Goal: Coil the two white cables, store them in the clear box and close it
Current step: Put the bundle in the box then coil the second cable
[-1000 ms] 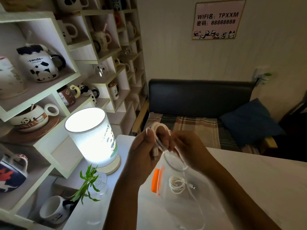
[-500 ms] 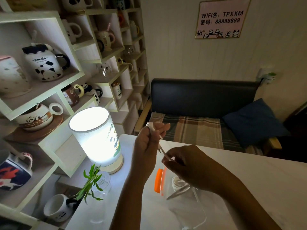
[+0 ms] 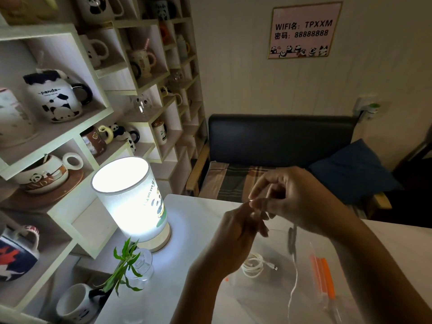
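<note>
A glowing white cylindrical panda-print lamp (image 3: 131,197) is standing at the worktop's (image 3: 198,211) far-left corner, beside a green sprig in a glass vase (image 3: 131,265).

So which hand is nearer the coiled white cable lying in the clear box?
Left. The left hand hangs just above and left of the coiled cable; the right hand is raised higher and farther back, pinching the loose cable.

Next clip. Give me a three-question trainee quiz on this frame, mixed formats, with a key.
1. True or false: one coiled cable already lies in the clear box.
2. The lit lamp stands to which side of the hands: A left, B right?
3. Fill in: the loose cable hangs down from the ___ hand.

Key: 1 true; 2 A; 3 right (the left hand meets it at the cable's end).
</note>
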